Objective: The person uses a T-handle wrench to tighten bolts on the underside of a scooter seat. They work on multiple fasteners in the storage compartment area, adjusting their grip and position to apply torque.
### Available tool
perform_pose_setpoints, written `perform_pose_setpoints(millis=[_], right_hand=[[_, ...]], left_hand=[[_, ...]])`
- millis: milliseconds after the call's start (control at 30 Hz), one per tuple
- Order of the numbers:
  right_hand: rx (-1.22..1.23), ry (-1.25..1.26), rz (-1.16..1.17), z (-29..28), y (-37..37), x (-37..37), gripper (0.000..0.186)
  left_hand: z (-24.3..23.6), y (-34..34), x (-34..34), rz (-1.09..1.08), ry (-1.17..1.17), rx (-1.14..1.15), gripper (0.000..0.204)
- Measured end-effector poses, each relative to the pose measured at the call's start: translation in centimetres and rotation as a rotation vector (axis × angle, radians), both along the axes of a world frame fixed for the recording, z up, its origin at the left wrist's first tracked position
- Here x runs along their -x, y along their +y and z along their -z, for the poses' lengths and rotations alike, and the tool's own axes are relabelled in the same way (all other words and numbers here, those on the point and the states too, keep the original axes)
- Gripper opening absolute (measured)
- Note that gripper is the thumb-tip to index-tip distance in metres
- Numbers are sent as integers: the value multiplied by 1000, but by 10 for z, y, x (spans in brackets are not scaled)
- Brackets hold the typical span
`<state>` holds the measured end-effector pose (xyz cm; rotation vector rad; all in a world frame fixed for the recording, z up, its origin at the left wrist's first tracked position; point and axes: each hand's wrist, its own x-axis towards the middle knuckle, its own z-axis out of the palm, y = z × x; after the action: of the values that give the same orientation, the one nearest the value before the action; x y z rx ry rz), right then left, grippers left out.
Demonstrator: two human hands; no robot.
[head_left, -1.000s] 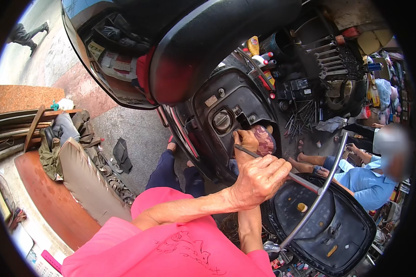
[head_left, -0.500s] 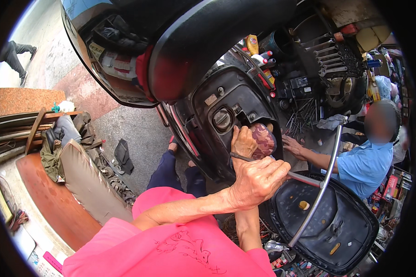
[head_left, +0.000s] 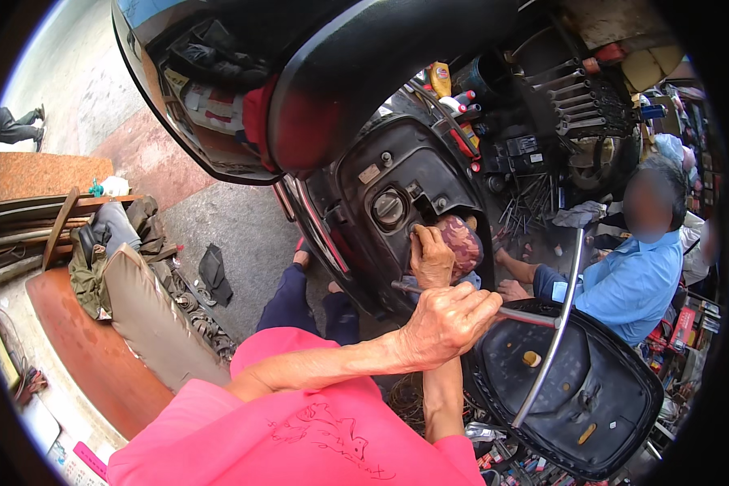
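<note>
My left hand (head_left: 449, 324) is closed in a fist round the dark rod of a T-shaped metal bar (head_left: 535, 314). At its right end the rod meets a long, slightly curved chrome bar (head_left: 573, 279). My right hand (head_left: 431, 257) reaches up beneath my left wrist, its fingers curled against the black scooter body (head_left: 356, 146). What they pinch, if anything, is hidden. Just above sits the scooter's round fuel cap (head_left: 389, 208). To the right of my right hand is a rounded camouflage-patterned thing, like a cap (head_left: 463, 245).
The scooter seat (head_left: 607, 364) lies flipped over, underside up. A person in a blue shirt (head_left: 644, 279) sits at the right. Beyond are wrenches (head_left: 579, 105), bottles (head_left: 440, 79) and a black battery (head_left: 525, 154). Cushions (head_left: 150, 312) and boards stand at the left.
Both hands and the bar have shifted slightly. The person in blue has leaned back and drawn their hands away from the scooter. A walker at far left has moved further out of view.
</note>
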<state>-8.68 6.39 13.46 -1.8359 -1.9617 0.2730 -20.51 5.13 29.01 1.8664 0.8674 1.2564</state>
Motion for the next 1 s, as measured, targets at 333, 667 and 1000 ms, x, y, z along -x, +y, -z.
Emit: perform_pose_setpoints(millis=[333,667,1000], right_hand=[[123,-189,10,16,10,0,12],[132,-232,369,4,33,-6,41],[166,-388,41,24,70,-57,15]], left_hand=[[4,-1,2,11,18,-10,35],[6,3,8,28,54,7,34],[22,9,26,-26,116,7,30]])
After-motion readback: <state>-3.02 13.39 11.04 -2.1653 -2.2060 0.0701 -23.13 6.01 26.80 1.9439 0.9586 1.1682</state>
